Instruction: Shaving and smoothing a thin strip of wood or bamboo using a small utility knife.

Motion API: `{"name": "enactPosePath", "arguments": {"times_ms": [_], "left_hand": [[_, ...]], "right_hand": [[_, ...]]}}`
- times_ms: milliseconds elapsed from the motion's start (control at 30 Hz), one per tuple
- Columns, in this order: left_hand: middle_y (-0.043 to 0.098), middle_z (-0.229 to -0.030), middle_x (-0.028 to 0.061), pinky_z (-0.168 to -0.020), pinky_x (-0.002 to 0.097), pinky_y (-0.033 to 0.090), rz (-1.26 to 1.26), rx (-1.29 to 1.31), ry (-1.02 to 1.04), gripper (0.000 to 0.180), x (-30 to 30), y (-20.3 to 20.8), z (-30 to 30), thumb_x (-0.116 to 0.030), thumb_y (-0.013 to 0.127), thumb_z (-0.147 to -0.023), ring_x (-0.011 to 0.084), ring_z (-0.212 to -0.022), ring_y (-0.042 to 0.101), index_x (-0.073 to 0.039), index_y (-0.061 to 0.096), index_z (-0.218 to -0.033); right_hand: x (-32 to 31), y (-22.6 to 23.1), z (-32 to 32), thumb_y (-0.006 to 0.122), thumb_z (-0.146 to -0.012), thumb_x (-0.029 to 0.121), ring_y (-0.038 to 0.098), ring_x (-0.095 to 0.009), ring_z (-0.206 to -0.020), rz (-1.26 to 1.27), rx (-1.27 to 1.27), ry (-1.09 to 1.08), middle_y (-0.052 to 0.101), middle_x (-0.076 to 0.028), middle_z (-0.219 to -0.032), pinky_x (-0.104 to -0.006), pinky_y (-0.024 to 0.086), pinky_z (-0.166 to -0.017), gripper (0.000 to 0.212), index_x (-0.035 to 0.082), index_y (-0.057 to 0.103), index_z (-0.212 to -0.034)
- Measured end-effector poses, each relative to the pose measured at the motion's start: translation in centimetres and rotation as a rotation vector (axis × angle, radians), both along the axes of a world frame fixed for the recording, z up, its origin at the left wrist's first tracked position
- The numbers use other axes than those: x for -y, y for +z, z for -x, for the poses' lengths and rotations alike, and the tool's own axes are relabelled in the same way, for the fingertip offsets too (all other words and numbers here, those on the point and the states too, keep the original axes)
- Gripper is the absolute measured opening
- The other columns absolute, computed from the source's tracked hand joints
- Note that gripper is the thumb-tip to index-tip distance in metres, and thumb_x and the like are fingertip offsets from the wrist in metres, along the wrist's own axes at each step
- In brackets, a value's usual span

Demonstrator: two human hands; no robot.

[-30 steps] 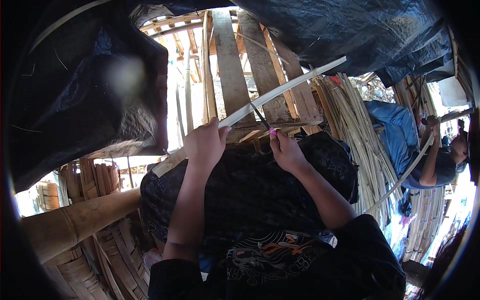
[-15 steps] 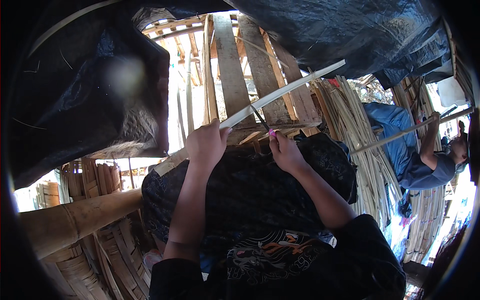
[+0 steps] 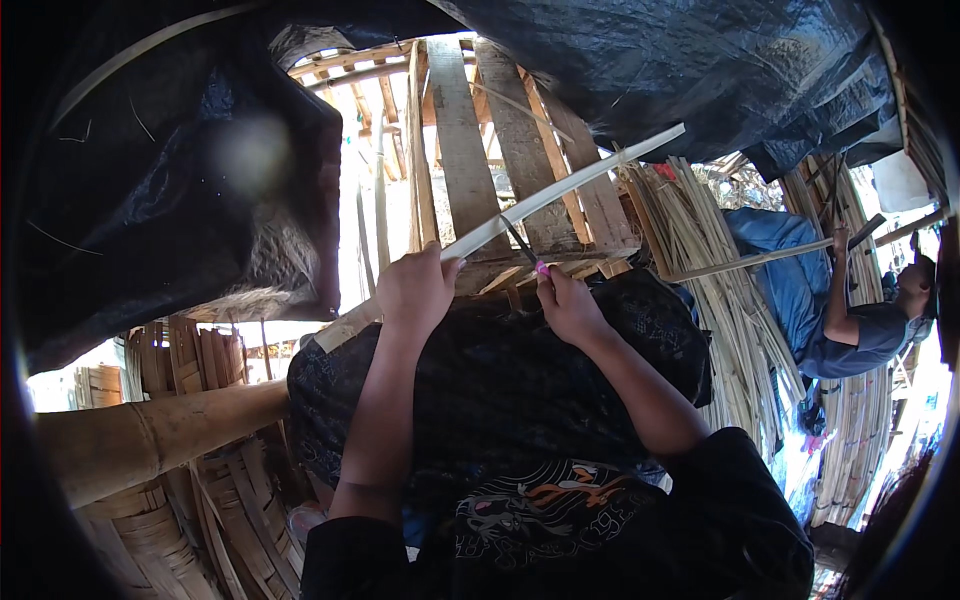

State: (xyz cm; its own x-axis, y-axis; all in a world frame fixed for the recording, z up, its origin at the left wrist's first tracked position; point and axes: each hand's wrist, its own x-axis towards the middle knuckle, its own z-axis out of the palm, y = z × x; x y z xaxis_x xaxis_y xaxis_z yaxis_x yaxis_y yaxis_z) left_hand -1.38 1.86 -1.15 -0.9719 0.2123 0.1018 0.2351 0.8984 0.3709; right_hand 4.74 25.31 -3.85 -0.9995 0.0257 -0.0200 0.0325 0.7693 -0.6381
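A long pale bamboo strip [image 3: 580, 180] slants from my lap up to the far right. My left hand [image 3: 415, 290] is closed around its lower part, and the wider tail end sticks out below my wrist. In my right hand [image 3: 570, 305] is a knife [image 3: 520, 243] with a dark blade and a pink handle, most of the handle hidden by my fingers. The blade's tip end meets the edge of the strip, a little beyond my left hand. Dark patterned cloth [image 3: 500, 370] covers my lap beneath both hands.
A slatted wooden rack [image 3: 465, 150] stands just ahead. Bundles of bamboo strips [image 3: 715, 270] lie to the right, where another person [image 3: 860, 325] holds a long strip [image 3: 750, 262]. A thick bamboo pole [image 3: 170, 430] juts in from the left. Dark plastic sheeting [image 3: 720, 70] hangs above.
My hands, the knife and the strip have hardly moved. At the right, the other person's arm and long strip have shifted, with their hand now further left.
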Motion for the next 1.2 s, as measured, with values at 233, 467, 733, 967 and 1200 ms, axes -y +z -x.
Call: {"name": "enactPosePath", "arguments": {"times_ms": [233, 467, 733, 967, 1200], "left_hand": [[0.065, -0.066, 0.0136, -0.063, 0.0455, 0.052, -0.007, 0.016, -0.009, 0.037, 0.0, -0.1, 0.2, -0.045, 0.066, -0.088, 0.0343, -0.068, 0.067, -0.007, 0.063, -0.087], [0.067, -0.072, 0.0152, -0.066, 0.0471, 0.052, 0.001, 0.065, 0.006, 0.040, 0.0, 0.1, 0.4, -0.046, 0.066, -0.088, 0.0357, -0.073, 0.068, -0.007, 0.065, -0.088], [0.067, -0.071, 0.0145, -0.065, 0.0435, 0.053, 0.017, 0.024, -0.003, 0.040, 0.2, 0.0, 0.8, -0.044, 0.066, -0.088, 0.0323, -0.072, 0.069, -0.005, 0.065, -0.080], [0.067, -0.071, 0.0138, -0.064, 0.0431, 0.053, 0.019, -0.006, -0.005, 0.037, -0.1, -0.2, 0.5, -0.042, 0.066, -0.088, 0.0319, -0.071, 0.069, -0.006, 0.066, -0.083], [0.066, -0.066, 0.0113, -0.061, 0.0428, 0.053, 0.028, -0.053, -0.008, 0.033, -0.2, -0.4, 0.2, -0.039, 0.067, -0.088, 0.0309, -0.066, 0.068, -0.007, 0.064, -0.081]], "right_hand": [[-0.1, -0.4, 0.0, 0.050, -0.096, 0.020, 0.060, -0.048, -0.075, -0.011, -0.025, 0.000, 0.061, -0.028, -0.073, -0.0556, 0.046, -0.067, 0.024, -0.002, 0.053, -0.089], [0.0, 0.0, 0.0, 0.050, -0.097, 0.022, 0.061, -0.048, -0.075, 0.006, -0.018, 0.003, 0.061, -0.028, -0.073, -0.0550, 0.046, -0.066, 0.026, -0.003, 0.053, -0.090], [0.8, 1.0, -0.2, 0.050, -0.097, 0.023, 0.061, -0.047, -0.073, -0.012, -0.011, 0.011, 0.061, -0.026, -0.070, -0.0555, 0.047, -0.067, 0.027, -0.003, 0.055, -0.089], [-0.1, 0.9, -1.1, 0.051, -0.097, 0.024, 0.062, -0.047, -0.076, -0.051, 0.024, 0.009, 0.063, -0.027, -0.074, -0.0553, 0.048, -0.070, 0.029, -0.003, 0.056, -0.090], [-0.5, 1.8, -1.5, 0.052, -0.097, 0.022, 0.062, -0.046, -0.077, -0.049, 0.028, -0.019, 0.062, -0.027, -0.075, -0.0538, 0.048, -0.068, 0.026, -0.003, 0.056, -0.092]]}}
